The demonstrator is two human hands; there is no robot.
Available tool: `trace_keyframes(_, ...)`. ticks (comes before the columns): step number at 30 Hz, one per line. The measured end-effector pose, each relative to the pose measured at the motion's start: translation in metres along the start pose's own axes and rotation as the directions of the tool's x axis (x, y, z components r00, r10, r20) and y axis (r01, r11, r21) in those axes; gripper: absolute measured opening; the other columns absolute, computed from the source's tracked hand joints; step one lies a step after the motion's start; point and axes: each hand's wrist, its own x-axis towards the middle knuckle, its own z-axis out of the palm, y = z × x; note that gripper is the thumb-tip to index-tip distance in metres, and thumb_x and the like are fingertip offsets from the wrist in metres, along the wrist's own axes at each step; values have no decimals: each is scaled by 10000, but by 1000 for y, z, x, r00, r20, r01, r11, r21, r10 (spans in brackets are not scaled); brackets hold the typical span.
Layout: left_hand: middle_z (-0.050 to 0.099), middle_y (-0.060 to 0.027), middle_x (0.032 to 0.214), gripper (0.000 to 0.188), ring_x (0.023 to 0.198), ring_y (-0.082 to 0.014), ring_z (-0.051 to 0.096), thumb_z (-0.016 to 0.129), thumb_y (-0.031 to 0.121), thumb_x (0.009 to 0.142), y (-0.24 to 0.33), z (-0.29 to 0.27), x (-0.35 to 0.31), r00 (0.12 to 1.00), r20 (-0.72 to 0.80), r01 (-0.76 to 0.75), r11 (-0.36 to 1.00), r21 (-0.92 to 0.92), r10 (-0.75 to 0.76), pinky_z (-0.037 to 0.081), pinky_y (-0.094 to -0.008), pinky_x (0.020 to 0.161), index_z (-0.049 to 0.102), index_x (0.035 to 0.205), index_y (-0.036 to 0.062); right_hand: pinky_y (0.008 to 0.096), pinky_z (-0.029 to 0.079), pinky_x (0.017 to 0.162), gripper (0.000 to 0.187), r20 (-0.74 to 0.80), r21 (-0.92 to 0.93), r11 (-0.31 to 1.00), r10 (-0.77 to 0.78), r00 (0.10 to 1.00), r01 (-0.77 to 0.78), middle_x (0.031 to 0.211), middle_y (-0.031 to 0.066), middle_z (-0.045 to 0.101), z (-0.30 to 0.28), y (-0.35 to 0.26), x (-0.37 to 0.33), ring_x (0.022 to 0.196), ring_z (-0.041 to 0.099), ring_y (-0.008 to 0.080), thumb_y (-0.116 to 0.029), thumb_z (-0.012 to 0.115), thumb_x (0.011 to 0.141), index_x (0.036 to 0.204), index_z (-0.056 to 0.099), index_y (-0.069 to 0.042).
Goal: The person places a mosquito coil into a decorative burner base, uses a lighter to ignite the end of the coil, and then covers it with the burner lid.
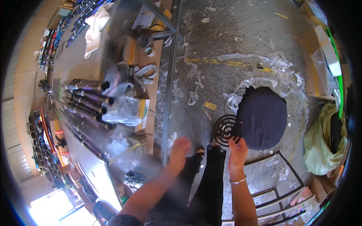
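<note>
Between the thumb and fingers of my right hand (237,152) is a black spiral coil (215,130), shaped like a mosquito coil. I hold it by its near right edge, above the floor and in front of my feet. Its right side overlaps a round, dark-cloth-covered stool seat or cushion (263,118); whether they touch I cannot tell. My left hand (181,147) is raised to the left of the coil, apart from it. Blur hides how its fingers lie and whether anything is in them.
Black rods or tubes (85,101) lie on the table at left, their ends toward me. Below its edge sit cardboard boxes and clear plastic bags (122,105). A metal frame (279,184) stands at lower right, near a greenish sack (320,150). Plastic scraps litter the floor.
</note>
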Motion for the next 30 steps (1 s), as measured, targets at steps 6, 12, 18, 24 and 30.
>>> trace_keyframes(6,578,-12,965,337,892,-138,554,689,139,786,39,40,143,959,-236,-102,969,223,156,432,-322,793,554,1093,103,211,425,746,73,158,-35,998,-54,986,60,863,5,654,21,-12,141,802,557,48,-73,678,858,882,620,-35)
trace_keyframes(12,584,18,886,249,822,-109,552,682,164,800,82,31,296,913,-313,-179,946,270,262,432,-299,725,569,1019,124,232,418,770,103,237,62,998,-34,971,19,898,25,666,72,-20,245,804,564,79,-88,687,854,925,634,-36)
trace_keyframes(18,569,27,830,160,775,-101,540,676,246,842,148,25,452,893,-309,-215,914,343,326,428,-273,662,591,910,128,263,456,811,89,266,93,996,-24,964,-1,961,61,666,90,-14,324,866,607,116,-92,636,894,956,606,-37)
trace_keyframes(24,566,-2,851,217,736,-120,543,646,306,885,228,29,560,843,-380,-215,887,409,380,445,-285,641,586,946,107,242,451,780,148,189,-17,999,-41,981,45,981,46,657,107,-4,375,855,604,101,-121,620,909,1034,598,-45)
trace_keyframes(30,602,-141,999,469,894,-237,594,544,420,945,299,-2,651,843,-404,-342,934,106,355,505,-374,775,509,1089,-25,276,437,873,231,175,-121,991,83,981,-62,1015,46,632,94,12,397,902,592,118,-167,593,926,1113,546,-39)
